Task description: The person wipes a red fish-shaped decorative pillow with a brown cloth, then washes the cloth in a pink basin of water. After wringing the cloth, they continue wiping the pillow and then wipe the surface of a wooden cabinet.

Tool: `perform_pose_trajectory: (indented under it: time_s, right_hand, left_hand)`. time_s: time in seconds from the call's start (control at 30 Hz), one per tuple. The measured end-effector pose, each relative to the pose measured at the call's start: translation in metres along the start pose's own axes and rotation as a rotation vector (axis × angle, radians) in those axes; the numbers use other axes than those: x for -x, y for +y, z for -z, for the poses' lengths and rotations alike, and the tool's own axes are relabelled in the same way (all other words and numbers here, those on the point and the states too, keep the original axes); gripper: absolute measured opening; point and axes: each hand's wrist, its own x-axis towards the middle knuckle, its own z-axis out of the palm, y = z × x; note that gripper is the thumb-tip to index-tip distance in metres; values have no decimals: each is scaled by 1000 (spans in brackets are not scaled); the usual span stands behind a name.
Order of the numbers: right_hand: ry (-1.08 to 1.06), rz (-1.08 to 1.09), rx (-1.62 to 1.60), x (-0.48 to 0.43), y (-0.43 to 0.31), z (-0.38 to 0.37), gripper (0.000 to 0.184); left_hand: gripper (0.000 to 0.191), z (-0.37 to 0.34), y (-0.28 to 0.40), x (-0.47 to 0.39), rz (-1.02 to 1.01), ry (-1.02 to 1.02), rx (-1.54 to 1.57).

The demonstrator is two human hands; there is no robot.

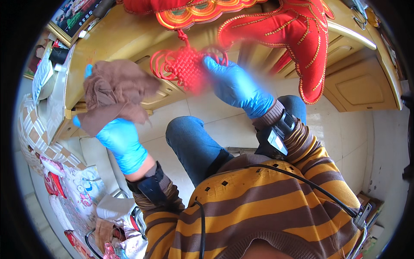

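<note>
My left hand (121, 142), in a blue glove, grips a crumpled brown cloth (111, 85), which hides most of its fingers. The red Chinese knot (187, 66) hangs by a cord below a red fabric fish ornament (307, 42). My right hand (237, 82), also gloved in blue, pinches the knot's right side between thumb and fingers. Gold beading edges the ornament's forked tail, and scale-like embroidery runs along its body, cut off by the top of the view. The knot's lower part and the cloth's right edge are blurred.
Behind the ornament stands a wooden cabinet (362, 82) with panelled doors. A framed picture (72, 24) and small items sit on its left side. On the left, a chair (113, 207) stands near a bed (71, 194) strewn with clothes. My knees are over the tiled floor (155, 142).
</note>
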Motion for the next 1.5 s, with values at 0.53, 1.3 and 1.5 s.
perform_pose_trajectory:
  time_s: [0.53,1.3,1.5]
  right_hand:
    - [-50,-150,-398,-2,5,-14,39]
    - [170,-59,469,37,-34,51,49]
    - [332,543,398,55,-93,145,52]
  left_hand:
    - [47,-44,-52,-30,484,133,49]
    - [61,-34,2,-39,244,-284,-347]
    - [58,-77,-9,-80,505,-351,-427]
